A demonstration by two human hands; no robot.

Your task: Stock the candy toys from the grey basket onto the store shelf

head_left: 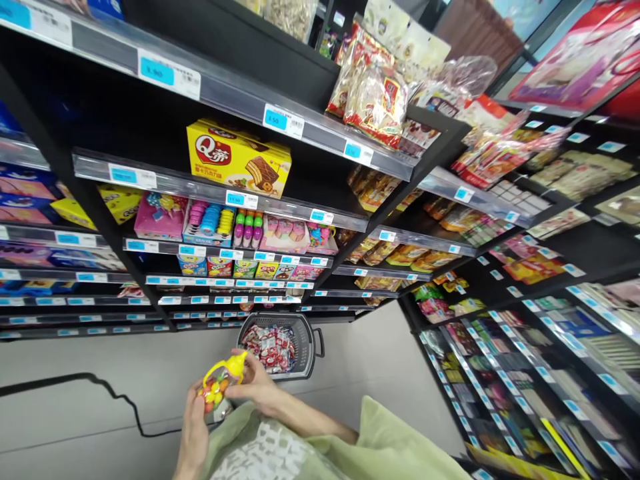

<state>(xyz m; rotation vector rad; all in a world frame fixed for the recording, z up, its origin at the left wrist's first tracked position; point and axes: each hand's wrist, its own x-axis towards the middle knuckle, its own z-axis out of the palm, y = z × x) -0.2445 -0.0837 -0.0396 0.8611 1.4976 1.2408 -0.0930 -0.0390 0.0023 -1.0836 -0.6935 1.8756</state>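
In front of my body I hold a small clear candy bottle [215, 391] with a yellow top and a yellow loop handle. Red, yellow and orange candy balls show through its side. My left hand [194, 425] is closed on its lower left end. Around the yellow top on the other side, the fingers of my right hand [259, 385] are curled; some fingertips are hidden. Beyond my hands, a grey shopping basket [304, 341] stands on the floor against the shelves. Many red-and-white wrapped packets [270, 348] lie inside it.
Black shelves carry a yellow snack-cake box [240, 159], pink display boxes [161, 217] and small candy boxes [220, 267] above the basket. Bagged snacks [377, 100] overhang a shelf corner. More shelving [520, 373] rises on the right. A black cable [125, 398] crosses the floor at left.
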